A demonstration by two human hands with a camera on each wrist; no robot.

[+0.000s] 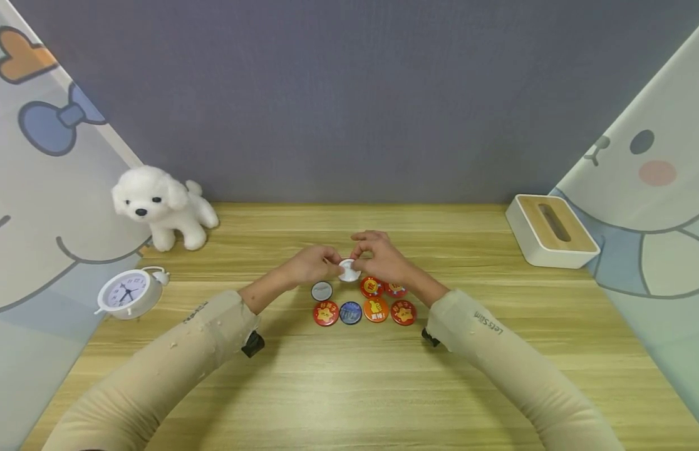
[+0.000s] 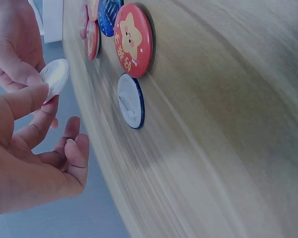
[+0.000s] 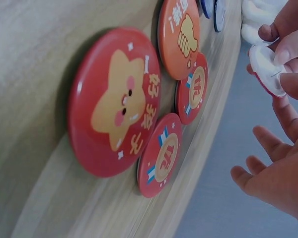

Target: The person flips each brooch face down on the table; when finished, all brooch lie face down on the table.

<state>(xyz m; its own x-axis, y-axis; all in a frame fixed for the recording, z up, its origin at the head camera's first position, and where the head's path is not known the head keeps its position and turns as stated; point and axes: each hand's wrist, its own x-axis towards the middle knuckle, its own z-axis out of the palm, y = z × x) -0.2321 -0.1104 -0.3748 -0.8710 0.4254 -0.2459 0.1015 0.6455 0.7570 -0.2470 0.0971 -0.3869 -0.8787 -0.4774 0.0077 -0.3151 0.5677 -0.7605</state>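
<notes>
Both hands meet above the table around a round pin badge (image 1: 349, 270), its white back with the pin turned up and a red edge below. My left hand (image 1: 314, 264) pinches it from the left between thumb and fingers. From the right, my right hand (image 1: 383, 258) pinches the same badge, its other fingers spread in the right wrist view. Beneath the hands lie a face-down badge (image 2: 130, 101), a red star badge (image 1: 326, 313), a blue badge (image 1: 351, 312), an orange thumbs-up badge (image 1: 376, 309), another red star badge (image 3: 114, 104) and two red medal badges (image 3: 160, 154).
At the back left stands a white plush dog (image 1: 171, 210), with a white alarm clock (image 1: 129, 293) nearer the front. A white tissue box with a wooden lid (image 1: 552, 232) sits at the back right. A grey panel (image 1: 361, 106) borders the wooden table (image 1: 349, 388) behind.
</notes>
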